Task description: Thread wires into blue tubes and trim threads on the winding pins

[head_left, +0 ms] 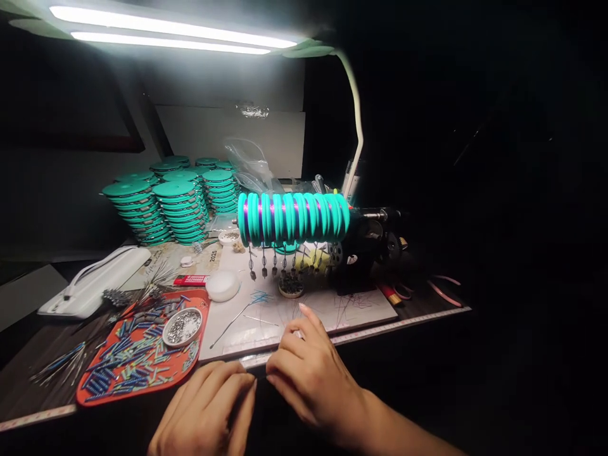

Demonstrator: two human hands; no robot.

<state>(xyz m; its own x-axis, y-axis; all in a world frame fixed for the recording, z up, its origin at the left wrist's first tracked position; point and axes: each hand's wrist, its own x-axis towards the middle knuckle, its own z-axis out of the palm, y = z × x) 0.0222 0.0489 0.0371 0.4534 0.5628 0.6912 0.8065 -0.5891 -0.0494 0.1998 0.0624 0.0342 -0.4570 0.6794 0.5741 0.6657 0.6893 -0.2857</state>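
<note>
My left hand (204,408) is at the table's front edge, thumb and fingers pressed together. Close by on the right, my right hand (316,373) also pinches, its index finger raised. Anything thin between the fingertips is too fine to make out. Beyond them, a row of turquoise spools (297,218) wound with purple line sits on the shaft of a dark winding machine (365,247). Small wire pieces with dark weights (265,269) hang below the spools. Under these stands a small dish of dark pieces (291,285). A thin metal tool (230,326) lies on the light board (332,316).
An orange tray (204,323) on the left holds blue springs and a white bowl of small metal parts (182,327). Behind are stacked turquoise spools (175,209), a white round container (223,286) and a white device (95,282). A lamp (175,28) hangs overhead.
</note>
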